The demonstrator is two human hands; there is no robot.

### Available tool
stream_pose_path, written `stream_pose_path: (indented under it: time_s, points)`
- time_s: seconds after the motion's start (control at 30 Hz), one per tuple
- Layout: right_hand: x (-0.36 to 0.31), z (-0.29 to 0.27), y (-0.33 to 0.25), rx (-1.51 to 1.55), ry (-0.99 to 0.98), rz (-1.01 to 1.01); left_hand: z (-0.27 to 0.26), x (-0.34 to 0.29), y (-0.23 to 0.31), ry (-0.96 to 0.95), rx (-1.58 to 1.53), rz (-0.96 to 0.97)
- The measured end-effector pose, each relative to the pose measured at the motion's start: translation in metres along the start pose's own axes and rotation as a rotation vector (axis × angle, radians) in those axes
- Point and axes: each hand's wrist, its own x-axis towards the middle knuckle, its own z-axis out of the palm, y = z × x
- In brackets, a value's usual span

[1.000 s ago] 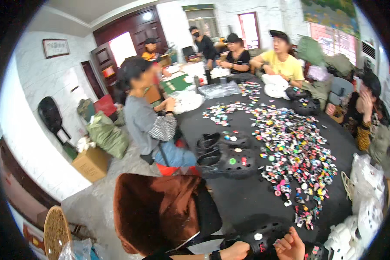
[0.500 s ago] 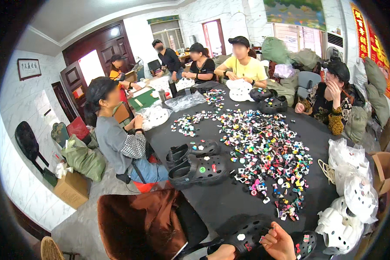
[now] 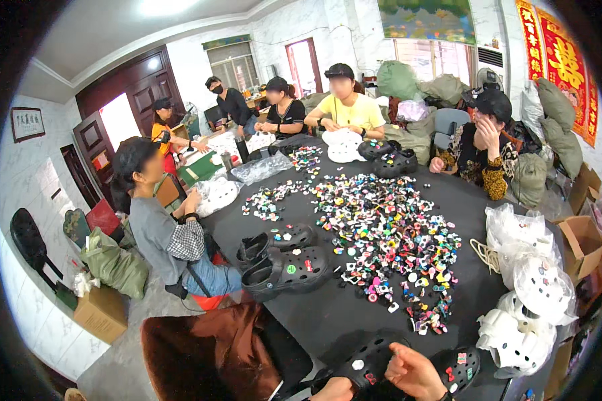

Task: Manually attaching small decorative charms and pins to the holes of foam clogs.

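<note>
At the table's near edge is a black clog (image 3: 374,354) with a white charm and a red charm on its holed upper. My left hand (image 3: 336,389) reaches into its foot opening and holds it; those fingers are hidden inside. Over the toe side, my right hand (image 3: 415,373) has its fingers bent together, with the index fingertip close to the upper. Anything between those fingertips is too small to make out. Just right of that hand lies a second black clog (image 3: 463,367) with red, pink and green charms.
A large heap of colourful shoe charms (image 3: 394,234) covers the middle of the black table (image 3: 301,321). Black clogs (image 3: 287,271) stand left of it, bagged white clogs (image 3: 525,334) at the right. A brown chair (image 3: 207,354) is near left. Several people sit or stand around the table.
My right hand has come down and left to the clog, its fingers turning from upright to leftward. My left hand stays at the clog. The whole view has shifted slightly.
</note>
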Motion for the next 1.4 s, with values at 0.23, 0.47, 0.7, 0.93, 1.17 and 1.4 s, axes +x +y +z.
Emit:
stream_pose_path:
  time_s: [0.23,0.47,0.7,0.93,1.17,1.4]
  points:
    - [0.000,-0.003,0.000,-0.009,-0.108,-0.079,-0.009,0.007,0.005,0.058,-0.124,-0.086]
    - [-0.002,-0.007,0.002,-0.002,-0.027,-0.058,-0.010,0.008,0.012,0.030,-0.109,-0.096]
    - [-0.001,-0.006,0.002,0.038,-0.024,-0.025,-0.015,0.004,0.016,-0.028,-0.080,-0.088]
    - [-0.002,0.000,0.001,-0.005,-0.006,-0.015,-0.024,-0.006,0.020,-0.165,0.094,-0.003]
    - [0.001,-0.005,0.000,0.011,-0.077,-0.040,0.002,-0.002,0.030,-0.096,-0.068,-0.016]
    - [0.011,-0.017,0.002,-0.006,0.059,-0.047,-0.042,0.014,0.000,0.181,0.119,-0.279]
